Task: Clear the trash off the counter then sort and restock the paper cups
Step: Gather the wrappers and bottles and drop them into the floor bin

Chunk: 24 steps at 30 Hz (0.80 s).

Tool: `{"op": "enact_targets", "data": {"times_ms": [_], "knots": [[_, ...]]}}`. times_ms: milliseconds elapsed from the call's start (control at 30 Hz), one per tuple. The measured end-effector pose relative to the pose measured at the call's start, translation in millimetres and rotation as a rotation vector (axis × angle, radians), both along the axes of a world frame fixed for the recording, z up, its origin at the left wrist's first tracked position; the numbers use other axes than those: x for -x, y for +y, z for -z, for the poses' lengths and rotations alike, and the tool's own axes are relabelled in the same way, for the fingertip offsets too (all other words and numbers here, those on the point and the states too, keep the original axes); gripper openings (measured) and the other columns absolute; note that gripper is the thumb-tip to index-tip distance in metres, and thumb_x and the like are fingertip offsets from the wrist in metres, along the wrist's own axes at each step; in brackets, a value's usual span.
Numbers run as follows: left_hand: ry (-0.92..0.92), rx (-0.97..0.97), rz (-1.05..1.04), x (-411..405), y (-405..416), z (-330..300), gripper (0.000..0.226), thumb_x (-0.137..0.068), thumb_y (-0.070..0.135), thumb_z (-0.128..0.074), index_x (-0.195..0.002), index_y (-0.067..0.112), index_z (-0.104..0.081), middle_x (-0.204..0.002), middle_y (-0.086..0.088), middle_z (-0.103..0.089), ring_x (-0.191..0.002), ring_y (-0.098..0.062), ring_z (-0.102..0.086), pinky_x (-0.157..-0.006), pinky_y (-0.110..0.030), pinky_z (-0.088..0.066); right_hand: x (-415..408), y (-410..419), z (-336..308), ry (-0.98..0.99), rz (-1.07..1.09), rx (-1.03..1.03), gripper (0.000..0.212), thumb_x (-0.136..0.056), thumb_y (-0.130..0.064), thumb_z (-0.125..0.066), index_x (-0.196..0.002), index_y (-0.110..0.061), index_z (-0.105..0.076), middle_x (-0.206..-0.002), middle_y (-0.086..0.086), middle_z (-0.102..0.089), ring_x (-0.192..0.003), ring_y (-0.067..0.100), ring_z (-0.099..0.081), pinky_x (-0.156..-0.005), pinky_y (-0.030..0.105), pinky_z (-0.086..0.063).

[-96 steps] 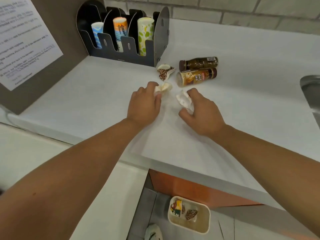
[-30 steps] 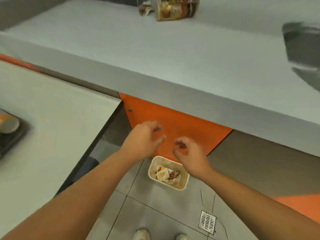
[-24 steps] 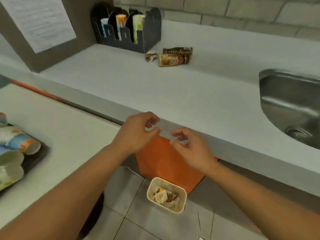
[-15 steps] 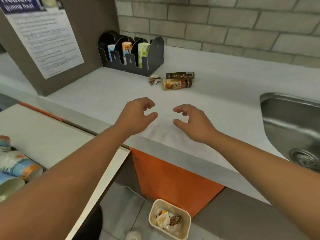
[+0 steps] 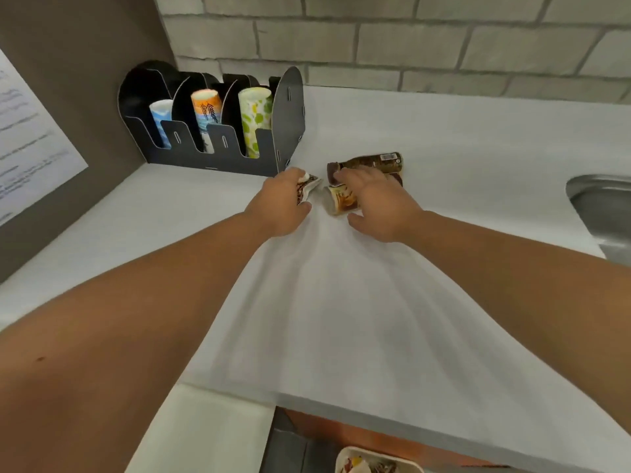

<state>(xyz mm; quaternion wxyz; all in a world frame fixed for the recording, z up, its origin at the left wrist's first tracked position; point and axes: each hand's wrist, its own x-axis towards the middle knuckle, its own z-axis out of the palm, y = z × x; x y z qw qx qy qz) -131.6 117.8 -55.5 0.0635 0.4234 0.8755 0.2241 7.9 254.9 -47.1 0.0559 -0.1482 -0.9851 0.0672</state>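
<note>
Crumpled wrapper (image 5: 309, 186): white and brown paper scrap, on the tabletop (image 5: 341, 302) at 5 o'clock of the holder, under the left hand's (image 5: 281, 206) fingers.
Tan bottle (image 5: 341, 199): lying on its side, the right hand (image 5: 379, 206) over it.
Dark bottle (image 5: 370, 162): on its side, at 12 o'clock of the tan one.
Cup holder (image 5: 225, 131): black, three slots, with blue, orange and green-spotted cup stacks.

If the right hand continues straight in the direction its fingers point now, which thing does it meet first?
The right hand already reaches over the lighter lying bottle; its fingertips are at the cap of the dark bottle behind. So probably the dark bottle next, though depth is unclear.
</note>
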Motion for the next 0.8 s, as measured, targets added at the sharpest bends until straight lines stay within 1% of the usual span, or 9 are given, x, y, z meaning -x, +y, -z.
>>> {"op": "enact_targets", "data": {"times_ms": [167,267,333,433,500,567,633,733,800], "knots": [[0.018,0.111,0.055,28.3,28.3,24.4,0.073,-0.095,0.037,-0.055,-0.154,0.018,-0.017,-0.158,-0.007,-0.028,-0.143,-0.033,-0.025,-0.113,-0.044,-0.031,20.4,8.3,4.7,-0.074,0.004,-0.171,0.077,-0.082,-0.023,-0.062,-0.148,-0.021,-0.024,-0.147,0.006,-0.042,-0.132,0.028,-0.038,-0.106,0.043,-0.028],[0.141,0.145,0.038,31.3,34.4,30.4,0.07,-0.095,0.043,-0.051,-0.153,0.02,-0.021,-0.153,-0.009,-0.033,-0.139,-0.033,-0.028,-0.108,-0.045,-0.034,24.0,10.6,8.5,-0.056,0.005,-0.274,0.072,-0.08,-0.029,-0.063,-0.144,-0.019,-0.031,-0.134,0.007,-0.052,-0.124,0.029,-0.042,-0.102,0.04,-0.03],[0.15,0.104,0.032,29.2,34.5,30.3,0.062,-0.094,0.037,-0.053,-0.149,0.018,-0.031,-0.144,-0.014,-0.039,-0.133,-0.033,-0.031,-0.105,-0.042,-0.036,22.6,12.4,9.9,-0.029,-0.006,-0.314,0.067,-0.076,-0.034,-0.064,-0.137,-0.018,-0.042,-0.126,0.006,-0.054,-0.118,0.029,-0.043,-0.099,0.039,-0.032],[0.165,0.072,0.025,18.4,30.0,27.1,0.048,-0.089,0.028,-0.058,-0.132,0.011,-0.044,-0.128,-0.015,-0.049,-0.119,-0.033,-0.041,-0.092,-0.039,-0.043,12.7,11.3,10.6,0.047,-0.018,-0.236,0.056,-0.067,-0.036,-0.067,-0.117,-0.015,-0.052,-0.114,0.005,-0.053,-0.106,0.027,-0.045,-0.09,0.038,-0.039],[0.188,0.066,-0.001,6.4,24.0,22.6,0.043,-0.085,0.025,-0.06,-0.122,0.008,-0.048,-0.118,-0.014,-0.055,-0.11,-0.032,-0.047,-0.081,-0.039,-0.045,1.2,5.2,8.7,0.118,0.005,-0.111,0.051,-0.065,-0.035,-0.067,-0.108,-0.015,-0.048,-0.109,0.003,-0.048,-0.1,0.024,-0.044,-0.076,0.037,-0.044],[0.206,0.021,-0.036,-9.3,14.6,16.9,0.034,-0.087,0.025,-0.056,-0.117,0.007,-0.052,-0.112,-0.015,-0.059,-0.102,-0.032,-0.052,-0.076,-0.038,-0.045,-14.7,-3.3,5.2,0.194,0.023,-0.047,0.049,-0.066,-0.035,-0.066,-0.106,-0.015,-0.045,-0.105,0.0,-0.044,-0.094,0.023,-0.047,-0.064,0.032,-0.04],[0.205,-0.083,-0.066,-29.4,2.1,12.4,0.029,-0.093,0.023,-0.051,-0.115,0.007,-0.057,-0.11,-0.015,-0.061,-0.096,-0.032,-0.056,-0.074,-0.038,-0.046,-36.6,-13.8,0.6,0.278,0.01,-0.034,0.05,-0.07,-0.036,-0.064,-0.111,-0.016,-0.045,-0.105,-0.001,-0.044,-0.09,0.022,-0.05,-0.06,0.031,-0.041],[0.195,-0.221,-0.075,-70.9,-20.5,5.6,0.029,-0.096,0.021,-0.047,-0.117,0.009,-0.063,-0.113,-0.012,-0.057,-0.092,-0.031,-0.06,-0.076,-0.037,-0.05,-79.7,-32.4,-7.6,0.373,-0.014,0.048,0.066,-0.077,-0.037,-0.061,-0.136,-0.023,-0.036,-0.124,-0.001,-0.049,-0.097,0.02,-0.056,-0.066,0.031,-0.045],[0.192,-0.338,-0.084,-107.2,-37.5,-0.3,0.029,-0.095,0.021,-0.05,-0.118,0.012,-0.065,-0.112,-0.009,-0.059,-0.093,-0.029,-0.061,-0.078,-0.034,-0.05,-112.7,-46.2,-11.3,0.412,-0.031,0.091,0.068,-0.079,-0.039,-0.061,-0.14,-0.028,-0.033,-0.129,-0.003,-0.049,-0.1,0.017,-0.056,-0.069,0.029,-0.044]]}}
